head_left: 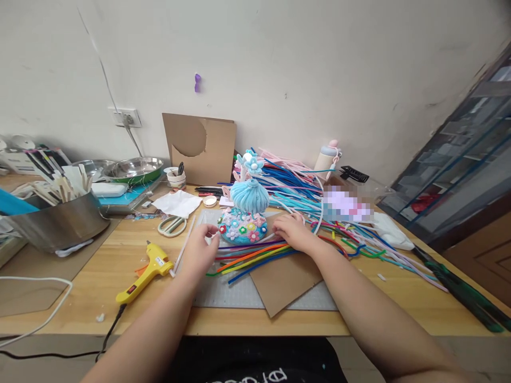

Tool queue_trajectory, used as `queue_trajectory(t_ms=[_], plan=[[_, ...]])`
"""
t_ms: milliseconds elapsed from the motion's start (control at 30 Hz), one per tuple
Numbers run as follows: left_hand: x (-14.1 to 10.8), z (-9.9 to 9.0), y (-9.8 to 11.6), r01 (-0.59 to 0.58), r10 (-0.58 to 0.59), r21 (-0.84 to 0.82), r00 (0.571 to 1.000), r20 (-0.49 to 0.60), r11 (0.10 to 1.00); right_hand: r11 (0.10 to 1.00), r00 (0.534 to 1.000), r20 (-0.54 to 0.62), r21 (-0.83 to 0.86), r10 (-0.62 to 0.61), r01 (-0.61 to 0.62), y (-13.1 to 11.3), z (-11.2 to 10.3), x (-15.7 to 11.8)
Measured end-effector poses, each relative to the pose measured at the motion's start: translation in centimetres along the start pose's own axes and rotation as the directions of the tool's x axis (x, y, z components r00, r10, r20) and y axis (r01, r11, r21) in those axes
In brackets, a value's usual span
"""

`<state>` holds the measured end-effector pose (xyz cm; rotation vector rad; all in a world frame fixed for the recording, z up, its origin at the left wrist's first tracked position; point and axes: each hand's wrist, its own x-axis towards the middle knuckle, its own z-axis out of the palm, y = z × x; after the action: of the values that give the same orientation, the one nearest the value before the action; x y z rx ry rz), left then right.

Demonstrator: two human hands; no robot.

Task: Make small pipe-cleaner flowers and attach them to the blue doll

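Note:
A light blue fuzzy craft piece [249, 197] with a pleated ball top and a flower-covered base stands upright on the grey cutting mat [229, 295]. Beside its base on the left is my left hand [203, 246], fingers curved and apart, with nothing visible in it. My right hand [293, 232] rests at the right of the base over the pipe cleaners, its fingers bent; whether they hold anything is hidden. Several coloured pipe cleaners [255, 264] lie in front of the craft piece, partly over a brown cardboard sheet [279, 287].
Left of the mat lie a yellow glue gun [141, 279] with its cord and scissors [172, 226]. A metal pot [59, 223] of sticks stands far left. Behind are a pile of pipe cleaners [279, 175] and upright cardboard [191, 170]. Large green-handled cutters [459, 287] lie far right.

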<state>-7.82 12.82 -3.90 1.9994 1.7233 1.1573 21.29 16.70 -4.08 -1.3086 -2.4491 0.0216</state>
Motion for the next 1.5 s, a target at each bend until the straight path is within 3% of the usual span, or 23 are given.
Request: queue_trajectory(t_ms=[167,333,433,500,600,667,767,933,1000,1067,1133,1200,1233,1300,1367,1433,1500], plan=[[-1.0,0.6,1.7,-0.209,0.208,0.007,0.975,0.085,0.978,0.998,0.994,-0.11,-0.057,0.007,-0.013,-0.2,-3.2,-0.8],[-1.3,0.3,1.8,-0.238,0.236,0.021,0.968,0.083,0.971,0.995,0.98,-0.196,-0.104,-0.027,0.007,0.3,-5.9,-1.9],[-2.1,-0.3,3.4,-0.292,0.29,0.052,0.956,0.044,0.955,0.996,0.976,-0.216,-0.084,-0.008,-0.011,0.0,-7.8,-3.1],[-2.9,-0.5,5.3,-0.362,0.36,0.11,0.932,0.045,0.926,0.996,0.976,-0.217,-0.088,-0.023,0.004,-1.1,-8.9,-3.9],[-4.2,-0.1,8.3,-0.515,0.493,0.071,0.846,0.205,0.854,0.995,0.965,-0.248,-0.076,-0.088,0.071,-3.6,-9.9,-5.4],[-4.9,0.4,9.4,-0.526,0.506,-0.002,0.816,0.278,0.85,0.994,0.952,-0.289,-0.071,-0.103,0.086,-5.1,-10.2,-6.4],[-5.8,0.4,9.0,-0.484,0.463,-0.019,0.824,0.326,0.875,0.996,0.928,-0.364,-0.071,-0.08,0.058,-5.4,-10.3,-8.2],[-7.1,-1.7,6.1,-0.431,0.409,0.038,0.878,0.251,0.902,0.99,0.9,-0.435,-0.125,0.006,-0.067,-2.8,-9.9,-10.7],[-7.5,-2.2,5.4,-0.398,0.376,0.04,0.891,0.253,0.916,0.979,0.908,-0.417,-0.164,0.043,-0.121,-3.0,-9.2,-10.9],[-8.0,-2.1,5.4,-0.383,0.364,0.017,0.89,0.276,0.924,0.987,0.953,-0.299,-0.136,0.042,-0.086,-5.1,-8.2,-10.3],[-8.5,-1.7,5.9,-0.387,0.373,-0.016,0.876,0.307,0.922,0.999,0.996,-0.084,0.015,-0.029,0.03,-8.4,-7.0,-9.4],[-8.8,-1.4,6.4,-0.392,0.382,-0.043,0.86,0.338,0.919,0.97,0.991,0.103,0.234,-0.089,0.063,-11.6,-5.8,-8.5],[-8.7,-1.4,6.5,-0.389,0.382,-0.052,0.855,0.351,0.92,0.945,0.986,0.149,0.327,-0.073,0.021,-12.8,-5.3,-8.1],[-7.9,-1.8,6.3,-0.35,0.339,-0.041,0.863,0.374,0.936,0.919,0.993,0.118,0.393,-0.011,-0.036,-13.9,-4.4,-7.8],[-5.7,-3.0,5.2,-0.236,0.197,0.058,0.903,0.382,0.97,0.922,0.994,0.072,0.373,0.08,-0.101,-13.8,-4.0,-7.7],[-2.4,-4.4,3.4,-0.004,-0.093,0.309,0.95,0.297,0.951,0.926,0.988,0.06,0.345,0.141,-0.153,-13.2,-3.9,-7.8],[1.3,-5.5,1.3,0.144,-0.295,0.504,0.927,0.233,0.852,0.927,0.986,0.082,0.335,0.148,-0.167,-12.9,-4.0,-8.0]])
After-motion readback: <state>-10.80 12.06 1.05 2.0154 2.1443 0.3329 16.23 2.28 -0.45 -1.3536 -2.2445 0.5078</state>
